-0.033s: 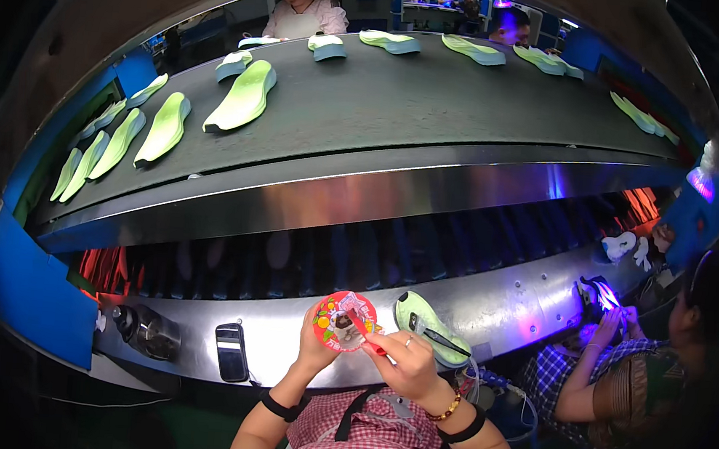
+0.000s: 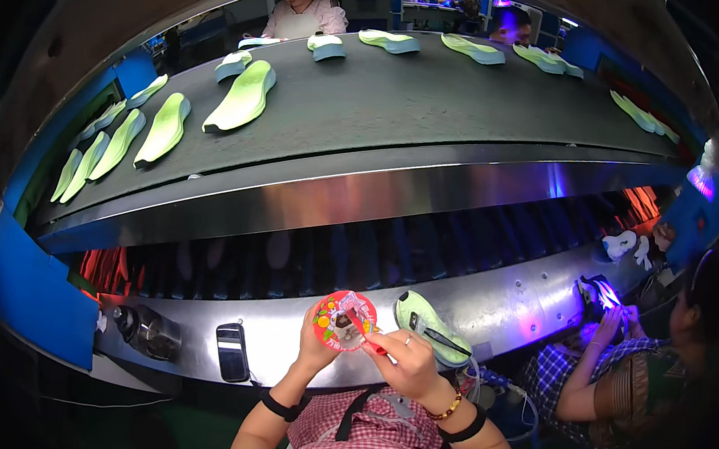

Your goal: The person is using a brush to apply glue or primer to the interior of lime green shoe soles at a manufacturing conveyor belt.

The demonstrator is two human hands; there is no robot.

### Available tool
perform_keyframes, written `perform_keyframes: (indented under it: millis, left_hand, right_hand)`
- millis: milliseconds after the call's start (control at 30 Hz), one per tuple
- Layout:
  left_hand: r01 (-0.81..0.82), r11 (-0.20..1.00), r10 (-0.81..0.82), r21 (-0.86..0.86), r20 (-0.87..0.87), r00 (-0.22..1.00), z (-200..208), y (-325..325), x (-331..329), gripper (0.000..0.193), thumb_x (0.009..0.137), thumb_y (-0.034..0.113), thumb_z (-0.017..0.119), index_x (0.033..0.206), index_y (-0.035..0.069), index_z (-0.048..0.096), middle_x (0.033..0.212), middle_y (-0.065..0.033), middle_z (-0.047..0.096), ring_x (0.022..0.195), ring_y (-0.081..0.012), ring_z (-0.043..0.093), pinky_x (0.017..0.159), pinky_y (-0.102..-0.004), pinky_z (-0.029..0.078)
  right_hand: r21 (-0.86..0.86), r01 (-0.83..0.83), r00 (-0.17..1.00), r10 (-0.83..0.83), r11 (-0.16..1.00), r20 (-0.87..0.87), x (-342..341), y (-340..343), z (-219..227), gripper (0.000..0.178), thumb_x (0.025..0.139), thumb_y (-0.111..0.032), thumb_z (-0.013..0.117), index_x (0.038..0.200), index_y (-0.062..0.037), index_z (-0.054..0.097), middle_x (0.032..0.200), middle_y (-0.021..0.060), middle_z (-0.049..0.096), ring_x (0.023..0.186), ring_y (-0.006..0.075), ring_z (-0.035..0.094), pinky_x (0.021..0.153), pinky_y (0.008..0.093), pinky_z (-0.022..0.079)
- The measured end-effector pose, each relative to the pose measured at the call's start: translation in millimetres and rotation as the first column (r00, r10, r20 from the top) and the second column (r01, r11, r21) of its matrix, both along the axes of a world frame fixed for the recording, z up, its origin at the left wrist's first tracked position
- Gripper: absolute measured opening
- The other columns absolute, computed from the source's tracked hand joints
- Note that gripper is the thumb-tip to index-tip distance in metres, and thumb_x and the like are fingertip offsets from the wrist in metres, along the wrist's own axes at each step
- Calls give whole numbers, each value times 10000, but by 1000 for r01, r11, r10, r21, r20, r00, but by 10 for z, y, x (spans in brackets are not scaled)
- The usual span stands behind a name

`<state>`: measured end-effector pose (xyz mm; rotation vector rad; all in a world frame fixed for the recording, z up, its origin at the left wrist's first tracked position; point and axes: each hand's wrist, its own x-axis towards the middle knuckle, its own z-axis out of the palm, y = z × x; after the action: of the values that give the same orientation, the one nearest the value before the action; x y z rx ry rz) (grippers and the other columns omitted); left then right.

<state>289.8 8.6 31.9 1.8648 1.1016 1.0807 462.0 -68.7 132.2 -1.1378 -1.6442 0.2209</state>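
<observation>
At the near edge of a steel ledge below a factory conveyor, the head view shows a person in a red-checked top working over a small round container. The left hand is closed around the round container, gripping it from its left side and holding it tilted just above the ledge; its top is red with bright fruit-like pictures. The right hand is closed on a thin red stick, whose tip reaches into the container's open middle. A ring shows on one right finger, a beaded bracelet and a black band sit on the right wrist, and a black band circles the left wrist.

Just right of the hands, a pale green shoe sole lies on the ledge with a dark tool across it. Toward the ledge's left end rest a black phone and, farther left, a clear lidded jar on its side.

Above, the dark conveyor belt carries many green soles; the largest sole sits near its left part, with a row along the far edge. At the far side a person in a light top faces the belt. At the right edge, a co-worker in a plaid shirt holds a shoe part under violet light.
</observation>
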Motion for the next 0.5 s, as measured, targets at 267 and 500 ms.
perform_keyframes:
  millis: [267, 500]
  left_hand:
    - [42, 998, -40, -40, 45, 998, 36, 28, -50, 736, 549, 133, 828, 1163, 11, 441, 1108, -113, 550, 1010, -227, 558, 879, -315, 437]
    - [17, 999, -17, -27, 10, 1000, -13, 6, -30, 709, 547, 136, 826, 1148, 30, 466, 1084, -108, 557, 1022, -242, 545, 883, -323, 428]
  right_hand:
    - [-57, -79, 997, 77, 995, -31, 167, -48, 135, 193, 705, -82, 686, 873, -27, 610, 675, 85, 580, 605, 230, 582, 543, 305, 462]
    - [12, -18, 998, 18, 1000, 67, 130, -51, 78, 184, 699, -83, 687, 854, -29, 604, 645, 75, 563, 574, 218, 569, 524, 308, 453]
